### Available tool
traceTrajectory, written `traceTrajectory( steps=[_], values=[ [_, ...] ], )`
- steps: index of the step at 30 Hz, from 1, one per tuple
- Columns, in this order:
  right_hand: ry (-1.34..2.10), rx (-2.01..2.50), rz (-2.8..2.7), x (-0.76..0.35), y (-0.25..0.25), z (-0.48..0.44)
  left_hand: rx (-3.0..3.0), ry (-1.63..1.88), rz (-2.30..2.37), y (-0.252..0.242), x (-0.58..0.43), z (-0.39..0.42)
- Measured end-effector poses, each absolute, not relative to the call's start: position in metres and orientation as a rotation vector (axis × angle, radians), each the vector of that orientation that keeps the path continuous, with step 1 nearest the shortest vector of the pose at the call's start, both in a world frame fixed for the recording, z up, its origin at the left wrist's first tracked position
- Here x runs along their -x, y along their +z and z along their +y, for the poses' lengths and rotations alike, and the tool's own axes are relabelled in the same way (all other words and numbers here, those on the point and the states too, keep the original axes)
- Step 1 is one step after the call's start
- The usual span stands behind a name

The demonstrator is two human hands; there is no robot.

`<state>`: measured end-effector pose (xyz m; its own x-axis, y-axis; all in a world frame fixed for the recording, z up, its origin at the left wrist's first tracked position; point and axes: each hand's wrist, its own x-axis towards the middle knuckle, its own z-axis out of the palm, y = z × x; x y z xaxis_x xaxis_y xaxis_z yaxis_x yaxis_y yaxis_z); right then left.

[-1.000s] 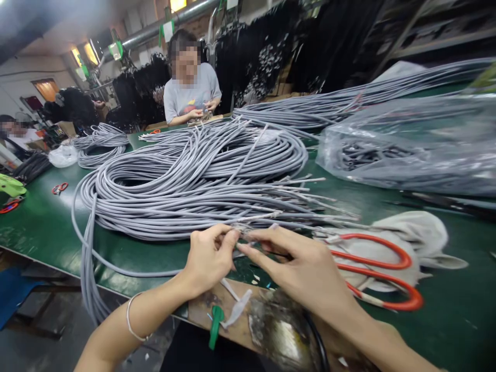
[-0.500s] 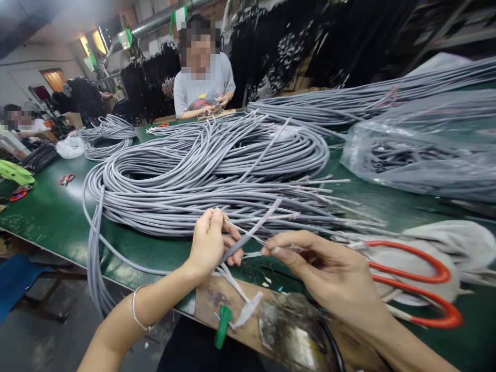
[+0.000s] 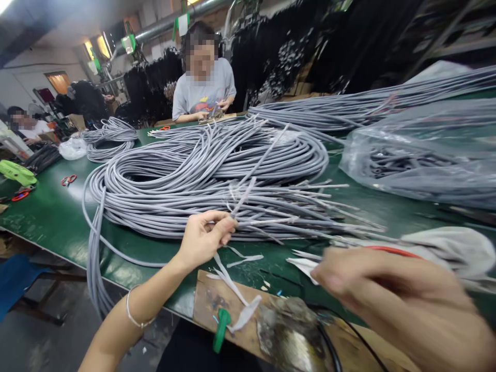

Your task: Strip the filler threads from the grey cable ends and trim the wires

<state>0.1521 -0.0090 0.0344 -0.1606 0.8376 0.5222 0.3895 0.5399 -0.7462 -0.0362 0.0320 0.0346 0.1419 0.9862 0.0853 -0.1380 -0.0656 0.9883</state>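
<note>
My left hand (image 3: pixel 207 230) is closed in a pinch on a grey cable (image 3: pixel 244 199), whose pale end sticks up past the fingertips. My right hand (image 3: pixel 391 294), smeared by motion, is closed around scissors. Their pale blades (image 3: pixel 306 264) point left from the hand, slightly apart, and part of the orange handle (image 3: pixel 395 251) shows above the knuckles. Behind my left hand lies a large bundle of grey cables (image 3: pixel 155 201) with stripped ends to the right. Torn white strips (image 3: pixel 234 287) lie below the left hand.
A wooden board (image 3: pixel 209 297) with a green clamp handle (image 3: pixel 221 330) and a crusted metal piece sits at the near edge. A clear plastic bag (image 3: pixel 418 155) of dark parts lies right, near a whitish cloth (image 3: pixel 453 248). A co-worker (image 3: pixel 203 88) works across the green table (image 3: pixel 58 206).
My right hand has drawn away from the left, to the right and nearer me, and the scissor blades now show. The left hand has turned, keeping the cable, whose end tilts more upright.
</note>
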Motion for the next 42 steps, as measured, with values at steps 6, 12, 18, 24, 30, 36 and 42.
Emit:
traceTrajectory(
  steps=[6,12,18,24,30,36,42],
  values=[
    [0.937,1.106,-1.768,-0.127,0.035,0.001,-1.086,1.018,0.592,0.040,0.031,0.022],
    [0.827,1.126,-1.823,-0.123,0.029,-0.004,-1.081,0.935,0.478,0.037,0.031,0.021],
    [0.765,1.087,-1.841,-0.125,0.032,-0.003,-1.139,0.915,0.471,0.038,0.031,0.020],
    [0.493,1.086,-1.863,-0.128,0.033,-0.006,-1.175,0.922,0.509,0.039,0.031,0.018],
    [0.146,0.948,-1.902,-0.133,0.036,-0.007,-1.210,0.926,0.567,0.037,0.032,0.017],
    [-0.160,0.986,-1.928,-0.137,0.037,-0.010,-1.366,0.997,0.679,0.035,0.031,0.015],
    [-0.076,1.043,-1.898,-0.135,0.033,-0.011,-1.838,1.254,0.819,0.037,0.031,0.017]
  ],
)
